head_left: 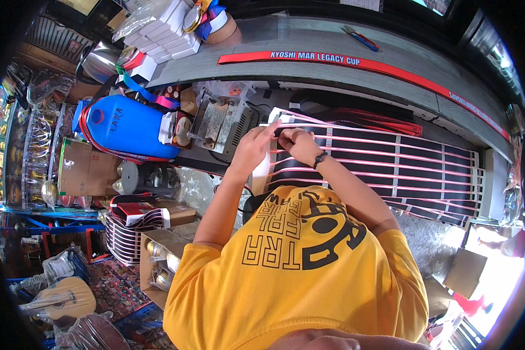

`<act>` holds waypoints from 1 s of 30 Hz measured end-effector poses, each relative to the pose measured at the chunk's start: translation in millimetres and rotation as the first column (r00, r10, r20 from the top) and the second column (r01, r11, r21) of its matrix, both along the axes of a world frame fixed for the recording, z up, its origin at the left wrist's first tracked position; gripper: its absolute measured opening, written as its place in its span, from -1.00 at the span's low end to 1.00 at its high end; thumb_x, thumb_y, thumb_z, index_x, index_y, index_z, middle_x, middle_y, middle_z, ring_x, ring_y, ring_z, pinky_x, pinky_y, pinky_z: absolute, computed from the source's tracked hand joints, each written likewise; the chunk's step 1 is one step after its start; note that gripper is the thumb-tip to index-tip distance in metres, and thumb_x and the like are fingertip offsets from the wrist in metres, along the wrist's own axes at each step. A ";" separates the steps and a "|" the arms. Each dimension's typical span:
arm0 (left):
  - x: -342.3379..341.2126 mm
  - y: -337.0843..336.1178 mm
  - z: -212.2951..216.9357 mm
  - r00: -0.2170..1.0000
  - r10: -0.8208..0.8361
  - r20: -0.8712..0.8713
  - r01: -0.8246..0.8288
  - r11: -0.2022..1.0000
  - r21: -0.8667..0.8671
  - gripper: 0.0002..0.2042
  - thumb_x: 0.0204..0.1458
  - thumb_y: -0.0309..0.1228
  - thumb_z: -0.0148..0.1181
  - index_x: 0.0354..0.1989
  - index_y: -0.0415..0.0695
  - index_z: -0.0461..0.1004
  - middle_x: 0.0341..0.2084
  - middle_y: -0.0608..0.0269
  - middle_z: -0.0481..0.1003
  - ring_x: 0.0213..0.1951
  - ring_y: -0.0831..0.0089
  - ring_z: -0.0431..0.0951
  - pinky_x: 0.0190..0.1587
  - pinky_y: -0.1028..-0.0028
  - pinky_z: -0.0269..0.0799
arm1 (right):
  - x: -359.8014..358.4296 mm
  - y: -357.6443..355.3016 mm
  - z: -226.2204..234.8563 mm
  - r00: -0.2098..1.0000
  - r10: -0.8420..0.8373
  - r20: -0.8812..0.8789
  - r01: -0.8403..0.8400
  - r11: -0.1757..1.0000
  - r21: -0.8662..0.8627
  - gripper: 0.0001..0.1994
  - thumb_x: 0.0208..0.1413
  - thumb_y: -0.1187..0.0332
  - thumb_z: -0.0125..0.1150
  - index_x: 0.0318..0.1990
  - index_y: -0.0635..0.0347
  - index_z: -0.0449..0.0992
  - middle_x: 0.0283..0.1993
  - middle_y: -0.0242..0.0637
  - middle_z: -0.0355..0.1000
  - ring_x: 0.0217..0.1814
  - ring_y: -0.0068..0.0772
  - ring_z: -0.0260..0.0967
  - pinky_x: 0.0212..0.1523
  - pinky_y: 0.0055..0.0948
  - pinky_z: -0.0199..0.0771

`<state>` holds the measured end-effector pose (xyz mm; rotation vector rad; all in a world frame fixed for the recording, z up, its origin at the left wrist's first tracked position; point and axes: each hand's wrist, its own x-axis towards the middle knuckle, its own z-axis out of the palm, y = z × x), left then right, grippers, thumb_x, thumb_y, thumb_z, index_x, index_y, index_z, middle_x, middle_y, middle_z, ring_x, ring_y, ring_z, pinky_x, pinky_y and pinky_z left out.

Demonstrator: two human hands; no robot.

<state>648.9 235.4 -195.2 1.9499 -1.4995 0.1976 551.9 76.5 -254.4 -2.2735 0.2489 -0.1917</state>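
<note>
A long black panel (367, 153) lies in front of me, with pink-and-white strips running along it and grey bars crossing it. Its left end has a pale board edge (260, 175). At the far left corner, my left hand (255, 146) bends over this edge, fingertips pressed together near a strip's end. Right beside it, my right hand (299, 146) is closed, its fingers curled close to the left fingertips. A small dark piece shows between the hands. Whatever the fingers pinch is too small to make out. A dark bead bracelet (320, 159) circles my right wrist.
Beyond the panel runs a grey shelf (262, 44) bearing a red printed ribbon (332, 58), pliers (361, 39) and stacked white boxes (160, 29). To the left are a blue plastic jug (128, 128), a metal device (219, 119) and cardboard boxes (84, 169). A small guitar (64, 298) lies lower left.
</note>
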 end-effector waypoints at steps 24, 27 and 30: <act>-27.5 33.4 -23.2 0.986 0.122 -0.110 -0.115 0.991 0.065 -0.79 -0.11 -0.69 -0.01 -0.27 -0.21 0.38 -0.35 0.02 0.45 -0.23 -0.03 0.45 -0.16 0.14 0.36 | 29.7 18.1 -16.9 0.953 -0.184 -0.241 0.181 0.983 -0.035 -0.73 0.19 0.10 -0.01 -0.25 0.04 0.54 -0.16 -0.24 0.56 -0.02 -0.10 0.48 -0.01 0.10 0.29; -35.0 43.2 -17.5 0.986 0.126 -0.105 -0.125 0.992 0.018 -0.77 -0.16 -0.72 -0.04 -0.29 -0.22 0.38 -0.37 0.01 0.44 -0.25 -0.03 0.45 -0.16 0.15 0.36 | 28.7 9.5 -25.6 0.957 -0.213 -0.196 0.192 0.974 -0.117 -0.76 0.18 0.14 0.01 -0.26 0.04 0.54 -0.17 -0.25 0.56 -0.04 -0.09 0.48 -0.06 0.10 0.32; -39.9 50.3 -10.3 0.976 0.148 -0.158 -0.143 0.989 0.044 -0.72 -0.18 -0.74 -0.06 -0.26 -0.22 0.42 -0.36 0.01 0.45 -0.25 -0.02 0.46 -0.16 0.16 0.37 | 23.0 -12.5 -26.8 0.952 -0.249 -0.178 0.252 0.968 -0.006 -0.79 0.15 0.19 0.02 -0.28 -0.03 0.57 -0.23 -0.24 0.56 -0.06 -0.11 0.49 -0.02 0.06 0.30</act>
